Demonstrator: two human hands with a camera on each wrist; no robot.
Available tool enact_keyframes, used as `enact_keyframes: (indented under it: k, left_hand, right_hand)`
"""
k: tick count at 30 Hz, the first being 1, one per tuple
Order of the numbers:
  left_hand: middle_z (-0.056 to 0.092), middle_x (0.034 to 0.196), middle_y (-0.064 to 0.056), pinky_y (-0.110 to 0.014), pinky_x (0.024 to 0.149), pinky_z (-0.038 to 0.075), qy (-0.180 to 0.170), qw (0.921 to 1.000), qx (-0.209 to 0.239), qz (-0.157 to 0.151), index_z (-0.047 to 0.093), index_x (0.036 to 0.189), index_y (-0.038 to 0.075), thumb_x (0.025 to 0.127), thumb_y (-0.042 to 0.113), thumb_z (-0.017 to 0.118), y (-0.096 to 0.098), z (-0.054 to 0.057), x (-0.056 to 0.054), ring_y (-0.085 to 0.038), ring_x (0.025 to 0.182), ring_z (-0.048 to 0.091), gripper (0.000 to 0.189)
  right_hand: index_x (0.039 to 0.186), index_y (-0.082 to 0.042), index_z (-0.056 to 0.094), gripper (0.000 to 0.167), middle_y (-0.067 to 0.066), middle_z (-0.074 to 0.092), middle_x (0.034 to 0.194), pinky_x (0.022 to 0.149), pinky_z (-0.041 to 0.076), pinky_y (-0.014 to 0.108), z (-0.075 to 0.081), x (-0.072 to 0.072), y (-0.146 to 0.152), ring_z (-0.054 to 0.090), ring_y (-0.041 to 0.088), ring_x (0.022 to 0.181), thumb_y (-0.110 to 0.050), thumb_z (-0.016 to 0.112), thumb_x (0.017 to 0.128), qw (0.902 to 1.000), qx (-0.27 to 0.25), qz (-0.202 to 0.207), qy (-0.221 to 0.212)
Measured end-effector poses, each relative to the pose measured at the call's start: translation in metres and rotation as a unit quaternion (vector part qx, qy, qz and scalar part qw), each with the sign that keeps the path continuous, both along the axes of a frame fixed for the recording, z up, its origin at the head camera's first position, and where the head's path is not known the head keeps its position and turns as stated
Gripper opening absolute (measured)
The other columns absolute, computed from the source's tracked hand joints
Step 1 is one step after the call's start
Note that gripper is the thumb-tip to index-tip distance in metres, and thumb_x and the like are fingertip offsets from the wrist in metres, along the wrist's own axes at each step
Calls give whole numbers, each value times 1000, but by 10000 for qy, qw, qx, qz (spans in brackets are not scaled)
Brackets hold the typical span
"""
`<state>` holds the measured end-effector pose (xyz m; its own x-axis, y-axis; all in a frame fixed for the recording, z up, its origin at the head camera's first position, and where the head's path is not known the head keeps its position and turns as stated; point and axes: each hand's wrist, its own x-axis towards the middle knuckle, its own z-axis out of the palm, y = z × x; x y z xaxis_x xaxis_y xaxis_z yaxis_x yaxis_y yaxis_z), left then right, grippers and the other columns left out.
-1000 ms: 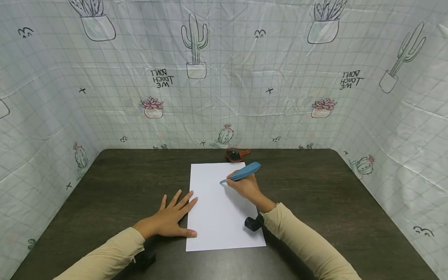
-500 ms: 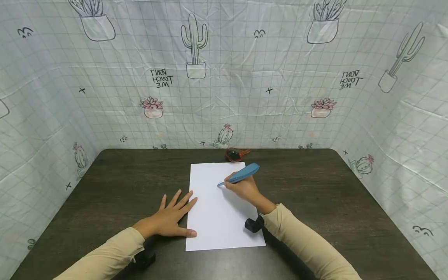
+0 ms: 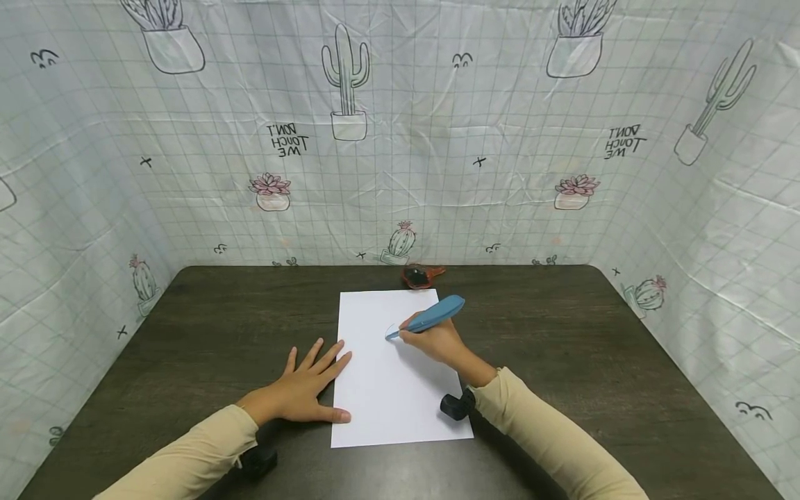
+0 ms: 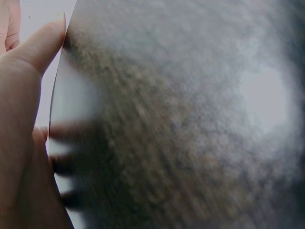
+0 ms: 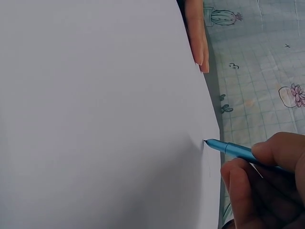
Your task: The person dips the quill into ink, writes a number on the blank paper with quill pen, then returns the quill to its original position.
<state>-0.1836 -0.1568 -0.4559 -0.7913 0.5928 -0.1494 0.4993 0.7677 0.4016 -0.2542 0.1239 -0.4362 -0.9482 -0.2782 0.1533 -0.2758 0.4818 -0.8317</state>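
Observation:
A white sheet of paper lies on the dark table. My left hand is flat at its left edge, fingers spread, with the thumb and some fingertips resting on the paper. My right hand pinches a blue pen with a broad, feather-like top. In the right wrist view the tip of the pen is at the paper, near its far end. A faint thin curved line shows by the tip in the head view. The left wrist view shows the left thumb at the paper's edge.
Just beyond the paper's far edge lies a small dark object with a red rim and handle. The dark wood table extends to both sides. A cactus-print cloth hangs around the back and sides. Black wrist cameras sit under the sleeves.
The pen tip has moved a short way left and toward the person, and a faint curved line now shows beside it. My left hand stays in place.

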Motion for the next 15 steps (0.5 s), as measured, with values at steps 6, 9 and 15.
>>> enact_keyframes:
  k: [6, 9, 15]
  left_hand:
    - [3, 162, -7, -75, 103, -6, 1, 10000, 15, -2, 17, 155, 18, 79, 70, 60, 0, 0, 0, -42, 145, -4, 102]
    - [4, 162, -7, -75, 103, -5, 25, 10000, 12, -16, 17, 155, 18, 79, 70, 60, 0, 0, -1, -43, 145, -3, 102]
    - [3, 162, -7, -75, 103, -5, -11, 10000, 9, -11, 17, 156, 18, 79, 70, 60, 1, 1, 0, -42, 145, -4, 102]
  right_hand:
    - [88, -7, 76, 7, 2, 73, 82, 66, 50, 25, 1, 5, 3, 65, 10, 77, -10, 73, 82, 9996, 274, 74, 37]
    - [88, -7, 76, 8, 3, 73, 82, 65, 50, 25, 2, 8, 5, 64, 9, 75, -10, 73, 82, 9994, 307, 130, 74]
    - [90, -7, 76, 10, 4, 73, 85, 66, 50, 26, 3, 13, 9, 63, 9, 77, -11, 73, 82, 9989, 407, 211, -2]
